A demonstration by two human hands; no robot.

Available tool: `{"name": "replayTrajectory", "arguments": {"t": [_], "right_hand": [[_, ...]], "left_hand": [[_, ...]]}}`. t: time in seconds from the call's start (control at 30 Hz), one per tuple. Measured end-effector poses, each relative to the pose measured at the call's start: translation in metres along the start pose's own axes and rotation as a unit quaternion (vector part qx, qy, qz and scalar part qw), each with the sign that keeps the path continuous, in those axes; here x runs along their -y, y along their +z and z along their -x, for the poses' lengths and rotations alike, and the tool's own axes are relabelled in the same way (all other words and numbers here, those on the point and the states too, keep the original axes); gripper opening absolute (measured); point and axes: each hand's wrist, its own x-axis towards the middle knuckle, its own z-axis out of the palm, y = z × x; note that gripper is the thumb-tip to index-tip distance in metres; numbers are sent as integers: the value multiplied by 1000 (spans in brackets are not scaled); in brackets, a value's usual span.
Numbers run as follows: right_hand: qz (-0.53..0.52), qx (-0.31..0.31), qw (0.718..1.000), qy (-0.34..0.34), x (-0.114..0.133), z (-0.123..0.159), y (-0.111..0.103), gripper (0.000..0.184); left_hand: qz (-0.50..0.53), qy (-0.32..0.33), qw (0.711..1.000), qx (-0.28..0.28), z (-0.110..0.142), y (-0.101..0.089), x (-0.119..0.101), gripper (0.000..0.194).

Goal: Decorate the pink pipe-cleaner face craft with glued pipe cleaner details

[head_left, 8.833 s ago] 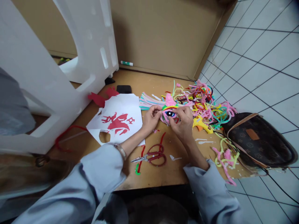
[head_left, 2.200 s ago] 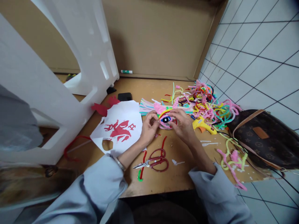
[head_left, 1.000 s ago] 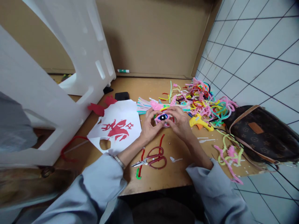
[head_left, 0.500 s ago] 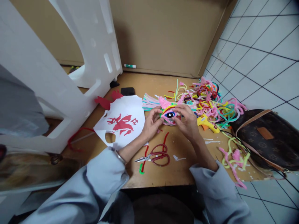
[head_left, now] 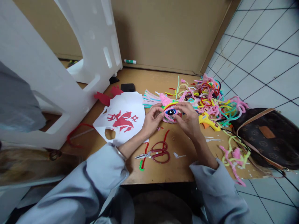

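Note:
Between my two hands is a colourful pipe-cleaner eye (head_left: 171, 112), with a blue and black centre, a pink rim and a yellow and red arc above it. My left hand (head_left: 153, 119) pinches its left side with thumb and forefinger. On the right side, my right hand (head_left: 187, 116) grips it the same way. Pink fuzzy pieces (head_left: 165, 99) stand just behind the eye. Red-handled scissors (head_left: 158, 152) lie nearer me, across a red pipe cleaner with a green end (head_left: 141, 165).
White paper with red cut-out shapes (head_left: 137, 105) lies left. Tangled pipe cleaners (head_left: 210, 93), a yellow glue gun (head_left: 208, 121) and a brown handbag (head_left: 268, 137) are on the right. A black phone-like object (head_left: 127, 87) sits behind the paper; a white plastic frame (head_left: 93, 46) stands at left.
Both hands keep their hold on the eye, with only a slight shift of the fingers. The whole view has tilted a little.

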Motion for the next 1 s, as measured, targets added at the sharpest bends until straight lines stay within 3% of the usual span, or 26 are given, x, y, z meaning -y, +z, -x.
{"name": "replayTrajectory", "arguments": {"t": [0.53,1.0], "right_hand": [[1,3,1000,1,-1,0,0,16],[3,3,1000,6,0,1,2,17]], "left_hand": [[37,-10,999,-22,-6,0,5,27],[0,15,1000,-16,-5,-2,4,25]]}}
